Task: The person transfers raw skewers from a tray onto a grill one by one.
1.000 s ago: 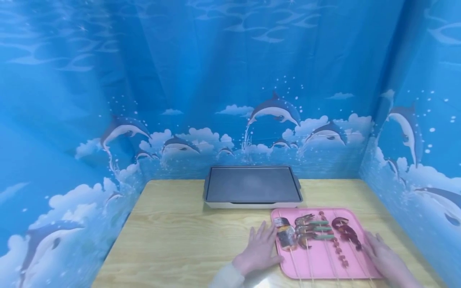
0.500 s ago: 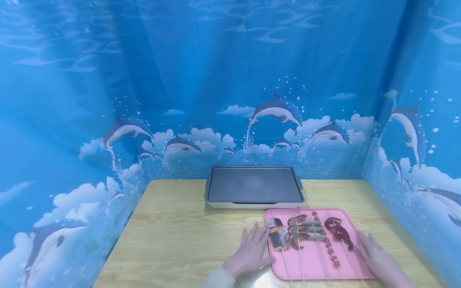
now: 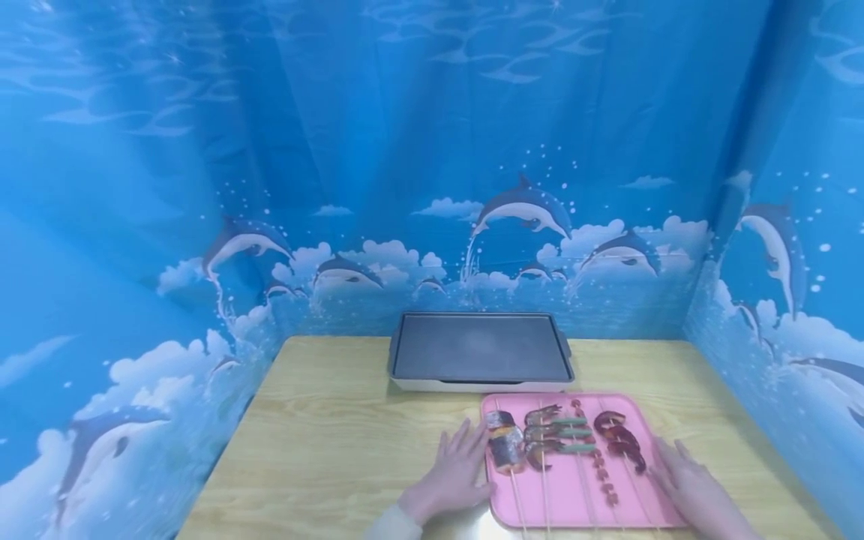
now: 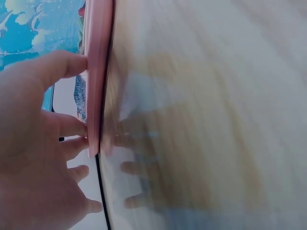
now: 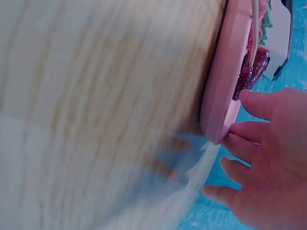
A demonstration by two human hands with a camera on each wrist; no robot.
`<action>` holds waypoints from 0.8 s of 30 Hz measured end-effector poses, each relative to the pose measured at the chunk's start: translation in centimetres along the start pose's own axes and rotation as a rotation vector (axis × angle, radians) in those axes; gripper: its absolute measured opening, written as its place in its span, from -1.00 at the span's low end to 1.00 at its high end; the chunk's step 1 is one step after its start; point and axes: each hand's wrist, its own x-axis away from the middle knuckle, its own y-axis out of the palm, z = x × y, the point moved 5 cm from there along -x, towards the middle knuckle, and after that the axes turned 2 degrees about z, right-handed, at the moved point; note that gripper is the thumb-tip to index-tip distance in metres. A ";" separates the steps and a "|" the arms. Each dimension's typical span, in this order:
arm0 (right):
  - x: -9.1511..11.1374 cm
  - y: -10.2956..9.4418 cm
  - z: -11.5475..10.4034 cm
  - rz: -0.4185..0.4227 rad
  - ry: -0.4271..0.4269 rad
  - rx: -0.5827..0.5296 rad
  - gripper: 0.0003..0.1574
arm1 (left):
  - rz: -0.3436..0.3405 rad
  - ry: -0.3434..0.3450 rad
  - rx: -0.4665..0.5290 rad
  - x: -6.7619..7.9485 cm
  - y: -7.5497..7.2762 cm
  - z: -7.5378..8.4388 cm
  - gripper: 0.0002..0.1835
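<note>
A pink tray [image 3: 563, 510] lies on the table, bearing several skewers. From left to right these are a fish-chunk skewer [image 3: 505, 451], a shrimp skewer [image 3: 535, 433], a skewer with green pieces [image 3: 575, 433], one with small red pieces [image 3: 600, 471], and one with a dark reddish-brown, curled food [image 3: 624, 442]. My left hand [image 3: 452, 476] is at the tray's left side, fingers extended; the left wrist view has its thumb and some fingertips against the pink wall. At the right side, my right hand [image 3: 695, 487] touches the rim with relaxed fingers, seen also in the right wrist view.
A flat dark griddle [image 3: 481, 349] with a pale base stands at the back of the wooden table [image 3: 324, 435], just behind the tray. A blue curtain [image 3: 405, 112] printed with dolphins closes off the back and both sides.
The tray with its skewers has slid left along the table, both hands moving with it at its sides. The griddle shifts only slightly in view, as the background does.
</note>
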 end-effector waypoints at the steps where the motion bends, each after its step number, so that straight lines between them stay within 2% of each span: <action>1: 0.0 0.0 -0.1 0.005 -0.006 -0.001 -0.25 | 0.002 0.002 0.006 0.1 0.0 -0.2 -0.14; 10: 0.4 0.4 -1.5 0.070 -0.084 -0.016 -0.30 | 0.014 -0.026 0.054 1.1 -0.5 -1.8 -0.10; 24: 0.1 1.4 -4.4 0.083 -0.141 -0.065 -0.30 | 0.040 -0.069 0.098 3.0 -1.8 -4.3 -0.10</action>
